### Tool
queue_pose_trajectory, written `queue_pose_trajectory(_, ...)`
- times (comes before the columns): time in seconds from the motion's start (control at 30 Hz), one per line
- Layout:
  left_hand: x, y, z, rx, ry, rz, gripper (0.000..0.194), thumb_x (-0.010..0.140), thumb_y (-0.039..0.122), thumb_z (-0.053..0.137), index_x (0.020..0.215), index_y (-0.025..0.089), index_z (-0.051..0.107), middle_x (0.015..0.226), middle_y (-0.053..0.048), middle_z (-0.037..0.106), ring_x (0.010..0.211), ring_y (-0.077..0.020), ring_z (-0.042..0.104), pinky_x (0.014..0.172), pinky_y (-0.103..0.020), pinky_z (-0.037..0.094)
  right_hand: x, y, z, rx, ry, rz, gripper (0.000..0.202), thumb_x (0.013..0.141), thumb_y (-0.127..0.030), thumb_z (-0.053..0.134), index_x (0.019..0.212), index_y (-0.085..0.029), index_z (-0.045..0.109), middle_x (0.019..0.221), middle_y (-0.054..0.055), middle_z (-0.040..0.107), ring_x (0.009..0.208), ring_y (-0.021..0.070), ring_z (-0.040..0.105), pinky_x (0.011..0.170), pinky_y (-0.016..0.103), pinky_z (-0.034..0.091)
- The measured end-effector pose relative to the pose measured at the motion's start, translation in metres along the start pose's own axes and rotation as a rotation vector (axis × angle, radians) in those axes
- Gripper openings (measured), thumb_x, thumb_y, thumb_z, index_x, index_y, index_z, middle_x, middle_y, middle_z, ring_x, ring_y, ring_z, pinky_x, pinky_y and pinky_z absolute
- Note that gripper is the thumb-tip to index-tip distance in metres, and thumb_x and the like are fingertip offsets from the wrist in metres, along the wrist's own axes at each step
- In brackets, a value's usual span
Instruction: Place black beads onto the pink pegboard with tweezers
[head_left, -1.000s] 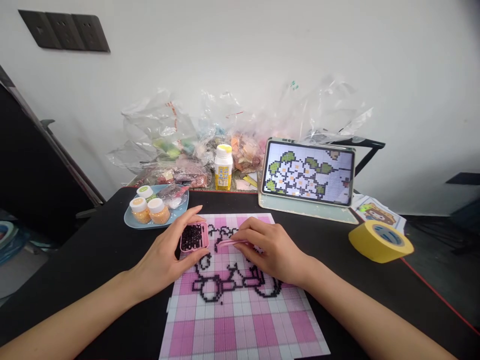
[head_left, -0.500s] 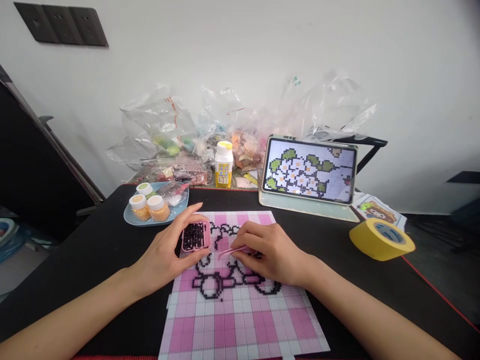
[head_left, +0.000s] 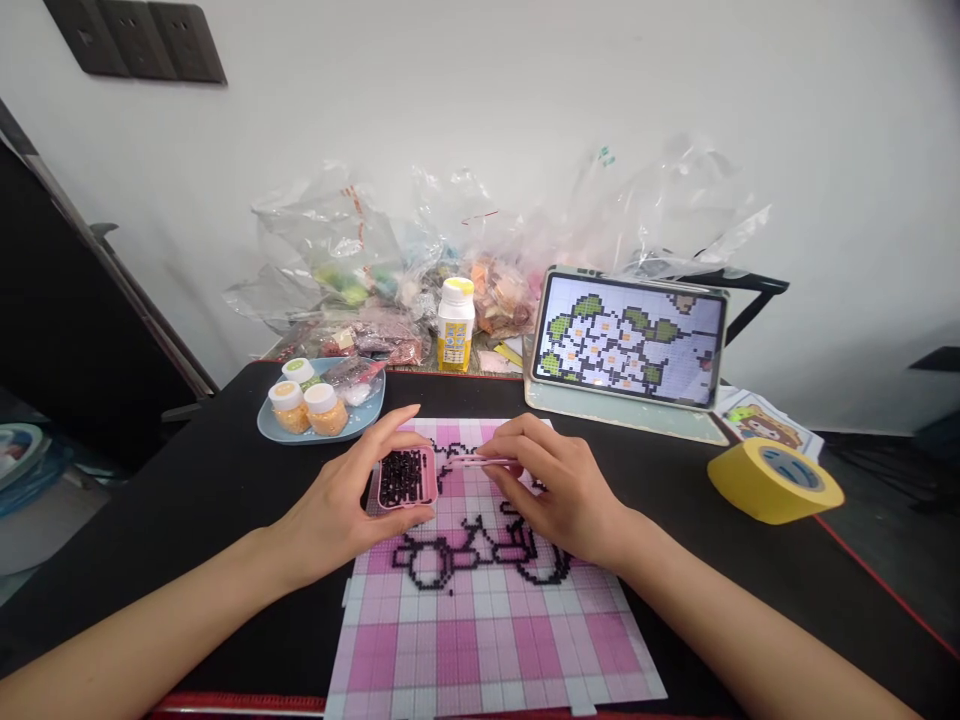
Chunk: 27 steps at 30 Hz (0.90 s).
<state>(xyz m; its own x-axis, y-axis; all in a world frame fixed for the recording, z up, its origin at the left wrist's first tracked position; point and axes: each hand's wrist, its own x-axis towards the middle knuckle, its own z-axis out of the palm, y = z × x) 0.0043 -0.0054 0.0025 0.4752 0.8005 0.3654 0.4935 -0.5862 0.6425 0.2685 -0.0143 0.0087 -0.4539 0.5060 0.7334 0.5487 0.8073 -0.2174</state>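
Sitting beyond pegboard [head_left: 491, 630], bottle [head_left: 455, 325], tablet [head_left: 630, 340], bags [head_left: 499, 290]

Tray [head_left: 431, 480] over pegboard [head_left: 466, 655], contact unclear.

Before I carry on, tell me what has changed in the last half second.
The tips of the pink tweezers, gripped in the right hand, swung toward the far side of the board, near the pink box. The left hand shifted that box slightly rightward. Neither hand let go. The tablet and yellow tape stayed put; only the view shifted a little.
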Motion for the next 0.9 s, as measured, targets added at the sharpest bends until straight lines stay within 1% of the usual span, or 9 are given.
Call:
queue_pose_trajectory(0.1,-0.0005,0.0007,0.0007,0.015,-0.008,0.025,0.081,0.087,0.059,0.071,0.153,0.037,0.030,0.125,-0.002,0.072,0.113,-0.0260,0.069,0.109,-0.045,0.047,0.0009,-0.0011,-0.0004,0.000,0.018,-0.022,0.012,0.101,-0.017,0.052,0.105,-0.016,0.063,0.091,0.006,0.067,0.073,0.0118,0.063,0.054,0.022,0.050)
queue_pose_trajectory(0.2,-0.0005,0.0003,0.0004,0.022,0.011,0.019,0.080,0.087,0.057,0.072,0.153,0.038,0.031,0.125,-0.001,0.071,0.113,-0.0249,0.069,0.107,-0.043,0.049,0.0008,-0.0002,-0.0013,-0.011,0.042,-0.036,0.008,0.099,-0.021,0.058,0.097,-0.016,0.064,0.085,0.004,0.067,0.067,0.0102,0.061,0.051,0.020,0.047)
queue_pose_trajectory(0.3,-0.0005,-0.0003,-0.0003,0.014,0.019,0.003,0.079,0.088,0.053,0.073,0.153,0.037,0.031,0.125,-0.001,0.070,0.110,-0.0241,0.069,0.103,-0.040,0.052,-0.0002,0.0016,-0.0017,-0.032,0.038,-0.050,0.018,0.098,-0.031,0.062,0.088,-0.017,0.064,0.077,0.002,0.066,0.061,0.0094,0.059,0.048,0.020,0.044)
queue_pose_trajectory(0.37,-0.0006,-0.0004,-0.0004,0.012,0.015,0.001,0.080,0.088,0.052,0.074,0.153,0.038,0.030,0.125,-0.001,0.070,0.110,-0.0240,0.069,0.104,-0.041,0.052,-0.0009,0.0026,-0.0018,-0.054,0.030,-0.059,0.024,0.098,-0.036,0.063,0.084,-0.017,0.063,0.075,0.001,0.066,0.058,0.0090,0.059,0.047,0.021,0.044)
queue_pose_trajectory(0.47,-0.0007,0.0003,0.0000,0.010,0.008,0.001,0.080,0.087,0.052,0.074,0.153,0.037,0.030,0.125,-0.002,0.070,0.111,-0.0253,0.069,0.107,-0.044,0.049,-0.0011,0.0032,-0.0021,-0.071,0.019,-0.051,0.027,0.099,-0.038,0.061,0.082,-0.018,0.063,0.075,0.001,0.067,0.055,0.0076,0.056,0.046,0.020,0.043)
queue_pose_trajectory(0.57,-0.0007,0.0017,0.0005,-0.003,-0.013,0.002,0.081,0.087,0.053,0.074,0.153,0.035,0.031,0.126,-0.004,0.070,0.112,-0.0270,0.069,0.108,-0.047,0.048,-0.0004,0.0024,-0.0022,-0.054,0.018,-0.032,0.023,0.100,-0.034,0.059,0.085,-0.018,0.065,0.077,0.002,0.067,0.058,0.0083,0.057,0.047,0.020,0.043)
queue_pose_trajectory(0.67,-0.0009,0.0038,0.0011,-0.007,-0.036,0.022,0.081,0.087,0.054,0.073,0.153,0.037,0.029,0.126,-0.003,0.071,0.113,-0.0269,0.069,0.110,-0.048,0.046,0.0002,0.0005,-0.0013,-0.020,0.024,-0.036,0.013,0.101,-0.025,0.056,0.100,-0.017,0.066,0.084,0.004,0.068,0.068,0.0110,0.063,0.051,0.021,0.046)
queue_pose_trajectory(0.73,-0.0012,0.0053,0.0015,-0.002,-0.043,0.032,0.082,0.087,0.055,0.074,0.153,0.039,0.029,0.126,-0.002,0.071,0.114,-0.0271,0.069,0.110,-0.049,0.046,0.0003,-0.0013,-0.0004,-0.018,0.011,-0.054,0.014,0.102,-0.022,0.054,0.108,-0.017,0.065,0.089,0.005,0.067,0.072,0.0119,0.064,0.052,0.021,0.047)
queue_pose_trajectory(0.9,-0.0021,0.0061,0.0026,0.007,-0.052,0.029,0.083,0.085,0.057,0.075,0.153,0.038,0.029,0.125,-0.003,0.072,0.114,-0.0284,0.069,0.109,-0.049,0.047,-0.0002,-0.0067,0.0024,-0.028,-0.064,-0.083,0.018,0.103,-0.023,0.049,0.108,-0.018,0.066,0.090,0.005,0.067,0.070,0.0117,0.063,0.051,0.022,0.044)
